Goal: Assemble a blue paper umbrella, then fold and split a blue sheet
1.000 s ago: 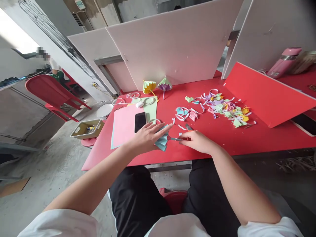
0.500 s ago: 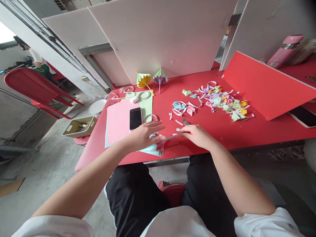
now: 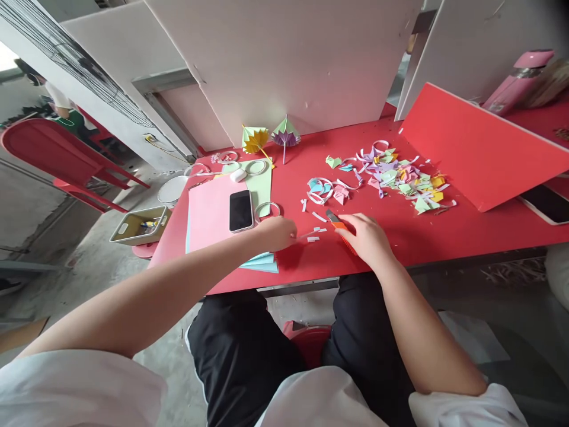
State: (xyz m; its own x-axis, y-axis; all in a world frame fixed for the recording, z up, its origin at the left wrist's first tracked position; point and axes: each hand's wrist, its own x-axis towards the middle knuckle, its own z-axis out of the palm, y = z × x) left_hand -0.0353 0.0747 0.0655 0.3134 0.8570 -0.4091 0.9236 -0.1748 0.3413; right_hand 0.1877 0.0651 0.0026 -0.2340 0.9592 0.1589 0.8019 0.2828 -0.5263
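My left hand (image 3: pixel 279 232) is closed around one end of a thin strip (image 3: pixel 306 235) above the red table, beside the phone. My right hand (image 3: pixel 367 236) has its fingers on an orange utility knife (image 3: pixel 344 235), whose grey tip points up and left; its palm side is hidden. Small white paper scraps (image 3: pixel 313 239) lie between the hands. Folded light blue paper (image 3: pixel 265 263) rests under my left wrist, near the table's front edge. A clear tape ring (image 3: pixel 267 212) lies just behind my left hand.
A phone (image 3: pixel 240 210) lies on pink paper (image 3: pixel 208 214). Two paper umbrellas (image 3: pixel 255 140) stand at the back. Colourful folded papers (image 3: pixel 400 178) are heaped at the right, before a tilted red board (image 3: pixel 480 145). A person (image 3: pixel 60 101) is at the far left.
My left hand has closed, with the strip now in its fingers. My right hand has let go of the strip and moved right, onto the orange knife.
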